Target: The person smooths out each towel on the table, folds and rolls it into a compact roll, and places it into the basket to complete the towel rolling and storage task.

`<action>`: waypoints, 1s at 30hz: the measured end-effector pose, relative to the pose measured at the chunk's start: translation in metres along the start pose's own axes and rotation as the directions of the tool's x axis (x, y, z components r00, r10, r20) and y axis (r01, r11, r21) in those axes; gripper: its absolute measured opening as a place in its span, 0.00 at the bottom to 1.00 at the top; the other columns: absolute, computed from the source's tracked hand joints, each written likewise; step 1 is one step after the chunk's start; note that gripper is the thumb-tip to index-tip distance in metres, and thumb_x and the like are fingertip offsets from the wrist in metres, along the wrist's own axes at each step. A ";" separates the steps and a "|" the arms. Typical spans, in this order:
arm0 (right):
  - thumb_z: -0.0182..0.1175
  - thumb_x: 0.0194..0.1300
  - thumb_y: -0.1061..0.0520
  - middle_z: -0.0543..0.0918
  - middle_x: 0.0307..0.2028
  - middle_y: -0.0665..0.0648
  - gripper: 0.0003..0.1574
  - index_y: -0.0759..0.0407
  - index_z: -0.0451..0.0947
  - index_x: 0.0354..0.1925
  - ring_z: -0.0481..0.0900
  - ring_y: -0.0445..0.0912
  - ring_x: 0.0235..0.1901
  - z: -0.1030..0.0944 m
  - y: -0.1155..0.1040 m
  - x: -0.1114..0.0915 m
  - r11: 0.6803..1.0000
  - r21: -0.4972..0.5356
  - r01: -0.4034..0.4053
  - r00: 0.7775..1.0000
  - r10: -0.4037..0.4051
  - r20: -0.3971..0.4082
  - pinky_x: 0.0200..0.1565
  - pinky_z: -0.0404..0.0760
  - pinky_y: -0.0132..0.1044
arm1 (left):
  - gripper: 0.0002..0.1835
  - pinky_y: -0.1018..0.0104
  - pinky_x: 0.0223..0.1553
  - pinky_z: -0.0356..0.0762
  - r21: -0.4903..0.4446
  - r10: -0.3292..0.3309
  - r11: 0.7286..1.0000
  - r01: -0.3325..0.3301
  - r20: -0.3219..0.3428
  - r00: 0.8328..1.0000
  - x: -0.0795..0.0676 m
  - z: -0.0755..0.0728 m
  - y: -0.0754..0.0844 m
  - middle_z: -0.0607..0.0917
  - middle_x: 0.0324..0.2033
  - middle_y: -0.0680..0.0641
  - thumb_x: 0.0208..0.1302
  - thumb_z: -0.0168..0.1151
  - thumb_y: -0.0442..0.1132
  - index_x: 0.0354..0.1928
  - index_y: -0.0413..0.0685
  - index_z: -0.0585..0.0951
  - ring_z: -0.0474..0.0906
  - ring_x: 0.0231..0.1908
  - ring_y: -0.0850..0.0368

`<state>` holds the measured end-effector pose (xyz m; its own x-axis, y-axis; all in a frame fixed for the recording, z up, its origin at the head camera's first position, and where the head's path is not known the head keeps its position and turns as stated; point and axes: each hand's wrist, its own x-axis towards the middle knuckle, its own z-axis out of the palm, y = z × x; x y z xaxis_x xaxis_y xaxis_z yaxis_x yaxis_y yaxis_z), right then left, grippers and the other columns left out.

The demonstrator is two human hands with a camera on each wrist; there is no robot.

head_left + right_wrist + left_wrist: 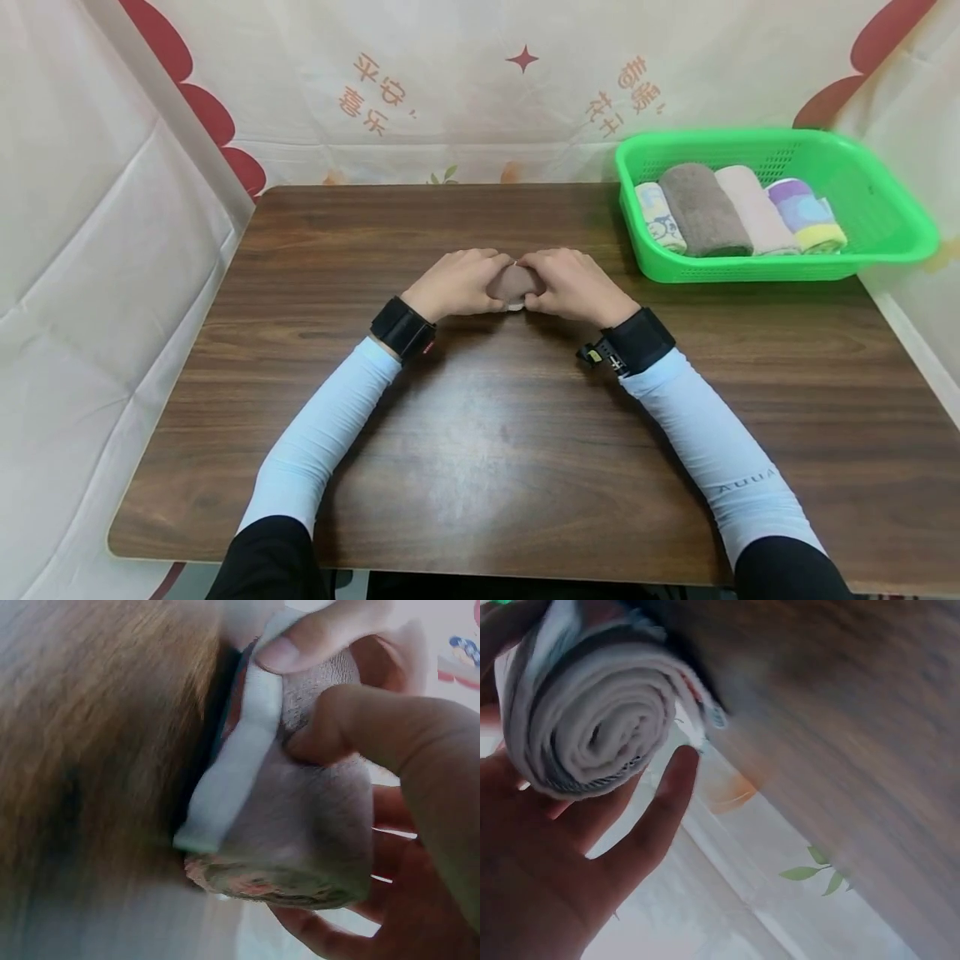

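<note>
Both hands hold a small rolled towel (pixel 516 285) close over the middle of the wooden table. My left hand (pixel 463 283) grips one end and my right hand (pixel 572 285) the other, thumbs on the near side. The left wrist view shows the spiral end of the roll (pixel 604 724) with the left hand's fingers (pixel 679 776) around it. From the right wrist, the towel (pixel 307 806) looks greyish-pink, with a white edge strip along its side. The right thumb presses near that strip, and other fingers curl behind the roll.
A green plastic basket (pixel 742 268) stands at the table's back right. Inside, side by side, lie several rolled towels: a patterned one (pixel 660 218), a grey one (pixel 705 212), a pale pink one (pixel 756 212) and a striped one (pixel 806 217). A printed curtain (pixel 465 92) hangs behind the table (pixel 450 467).
</note>
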<state>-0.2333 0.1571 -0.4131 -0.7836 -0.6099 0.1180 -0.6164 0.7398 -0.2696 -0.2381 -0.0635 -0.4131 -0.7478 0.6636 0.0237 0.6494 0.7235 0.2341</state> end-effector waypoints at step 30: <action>0.64 0.67 0.57 0.82 0.50 0.61 0.41 0.58 0.58 0.72 0.85 0.46 0.43 -0.007 0.014 -0.002 0.389 0.841 -0.377 0.926 0.177 0.333 0.41 0.85 0.35 | 0.20 0.53 0.40 0.81 0.365 0.183 0.929 -0.066 -0.298 0.937 -0.003 -0.004 0.008 0.85 0.44 0.48 0.57 0.69 0.37 0.53 0.51 0.78 0.83 0.42 0.46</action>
<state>-0.2404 0.1708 -0.4099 -0.8091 -0.5286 -0.2568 0.1201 0.2790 -0.9527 -0.2312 -0.0602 -0.4075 -0.6226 0.6975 0.3548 0.7025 0.6979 -0.1393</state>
